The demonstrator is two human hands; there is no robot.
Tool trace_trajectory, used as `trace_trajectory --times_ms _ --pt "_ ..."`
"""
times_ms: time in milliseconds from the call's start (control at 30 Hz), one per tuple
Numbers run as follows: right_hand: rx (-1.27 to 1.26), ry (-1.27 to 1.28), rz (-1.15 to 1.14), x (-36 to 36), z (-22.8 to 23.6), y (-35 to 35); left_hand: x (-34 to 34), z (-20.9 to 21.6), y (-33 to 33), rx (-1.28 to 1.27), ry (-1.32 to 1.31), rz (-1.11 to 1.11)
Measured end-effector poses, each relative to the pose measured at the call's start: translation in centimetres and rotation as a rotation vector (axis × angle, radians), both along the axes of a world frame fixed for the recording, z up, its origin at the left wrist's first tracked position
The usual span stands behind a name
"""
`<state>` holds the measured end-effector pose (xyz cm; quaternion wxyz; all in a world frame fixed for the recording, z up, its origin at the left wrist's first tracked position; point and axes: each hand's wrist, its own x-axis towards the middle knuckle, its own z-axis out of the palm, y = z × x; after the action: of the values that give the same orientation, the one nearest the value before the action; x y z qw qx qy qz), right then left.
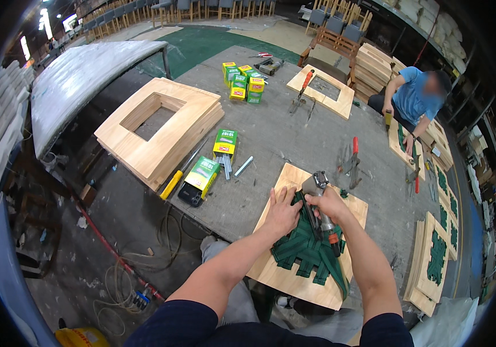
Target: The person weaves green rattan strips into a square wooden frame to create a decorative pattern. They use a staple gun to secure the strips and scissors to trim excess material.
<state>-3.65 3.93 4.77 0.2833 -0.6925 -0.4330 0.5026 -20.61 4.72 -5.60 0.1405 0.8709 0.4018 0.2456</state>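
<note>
A wooden panel (271,273) lies in front of me at the table's near edge, with dark green webbing straps (301,250) crossed over its middle. Some strap ends hang loose toward me. My right hand (327,206) is wrapped round the handle of a pneumatic staple gun (316,184), whose head is over the far part of the straps. Beside it, my left hand (283,210) lies with fingers stretched out on the panel and the strap edge. The stapler and hands partly hide where the straps meet the wood.
Left stands a stack of wooden frames (164,156) with square openings. Staple boxes (225,142), a phone (191,194) and a yellow-handled tool (171,185) lie nearby. Red-handled pincers (354,156) lie beyond the panel. A co-worker (415,95) handles another panel; strapped panels (436,257) are at right.
</note>
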Motion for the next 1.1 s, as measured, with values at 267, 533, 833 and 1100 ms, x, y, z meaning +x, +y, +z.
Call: trace_trajectory --times_ms 267,533,833,1100 --pt "-0.036 0.003 0.033 0.1 0.2 -0.2 -0.2 0.2 -0.2 -0.054 -0.108 -0.015" --pt "-0.045 -0.062 0.048 -1.1 0.8 -0.2 -0.2 -0.2 0.0 0.002 -0.125 0.017" --pt "-0.040 -0.062 -0.019 -0.5 0.4 -0.6 -0.2 -0.2 -0.1 0.003 -0.136 0.013" --pt "-0.015 -0.103 -0.037 -0.2 0.7 -0.8 -0.3 -0.2 -0.2 -0.014 -0.106 0.009"
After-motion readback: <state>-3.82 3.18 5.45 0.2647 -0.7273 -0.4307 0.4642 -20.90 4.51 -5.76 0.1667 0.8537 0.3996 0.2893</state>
